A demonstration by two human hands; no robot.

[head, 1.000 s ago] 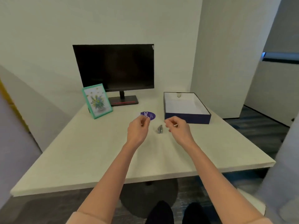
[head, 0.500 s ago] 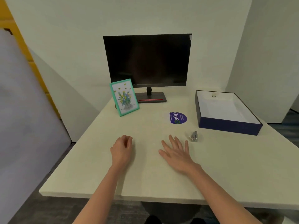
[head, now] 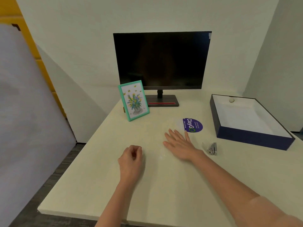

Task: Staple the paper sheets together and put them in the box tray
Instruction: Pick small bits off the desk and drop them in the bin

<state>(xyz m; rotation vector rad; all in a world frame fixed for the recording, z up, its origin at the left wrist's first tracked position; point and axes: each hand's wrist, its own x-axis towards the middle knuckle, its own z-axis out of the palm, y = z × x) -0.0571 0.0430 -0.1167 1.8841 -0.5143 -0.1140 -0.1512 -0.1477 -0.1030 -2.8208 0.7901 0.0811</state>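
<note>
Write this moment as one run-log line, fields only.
left hand: curled, holds nothing visible | right hand: flat on table | stapler: on table, untouched | box tray: beyond stapler | sheets: not discernible

- counter [head: 164, 185]: pale cream
- box tray [head: 255, 141]: navy outside, white inside
- picture frame [head: 133, 100]: teal (flowers and bees pictured)
- round sticker [head: 192, 125]: purple, white lettering
- stapler [head: 212, 149]: silver
- monitor [head: 161, 60]: black

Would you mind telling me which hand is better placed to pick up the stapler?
The right hand, probably: it lies open on the table next to the stapler, while the curled left hand sits farther away.
</note>
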